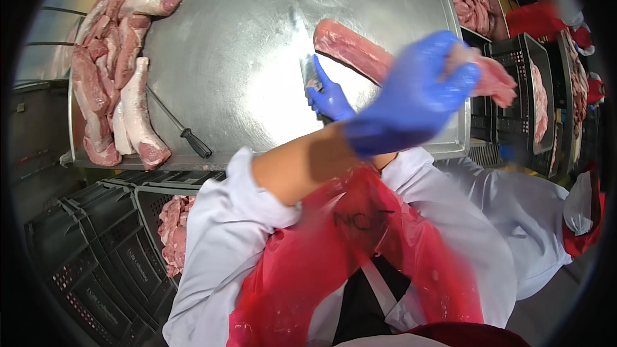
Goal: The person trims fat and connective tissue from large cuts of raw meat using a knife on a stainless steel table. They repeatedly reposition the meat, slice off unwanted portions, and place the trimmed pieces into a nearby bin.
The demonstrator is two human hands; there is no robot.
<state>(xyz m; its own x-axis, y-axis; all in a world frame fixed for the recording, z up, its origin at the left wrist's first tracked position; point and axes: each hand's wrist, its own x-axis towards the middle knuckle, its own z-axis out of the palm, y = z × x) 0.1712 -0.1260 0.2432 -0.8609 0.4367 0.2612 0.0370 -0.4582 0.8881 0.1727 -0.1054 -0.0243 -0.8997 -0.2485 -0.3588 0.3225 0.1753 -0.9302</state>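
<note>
My left hand (pixel 411 90), in a blue glove, reaches across my body to the right. It is closed on a pale pink strip of meat (pixel 493 80) above the table's right edge, and both are smeared by motion. Lower and farther left, my right hand (pixel 333 97), also gloved in blue, is wrapped round the handle of a knife (pixel 302 54). The blade points away from me, close over the metal table. A trimmed pork loin (pixel 347 46) lies just right of the knife, its near end hidden behind my left hand.
Several untrimmed loins (pixel 132 90) are heaped along the metal table's (pixel 238 38) left side. Beside them lies a black-handled sharpening steel (pixel 180 122). Dark crates (pixel 96 244) holding meat (pixel 175 231) stand at the lower left. More meat-filled crates (pixel 524 64) stand right, near another person's white sleeve (pixel 514 209).
</note>
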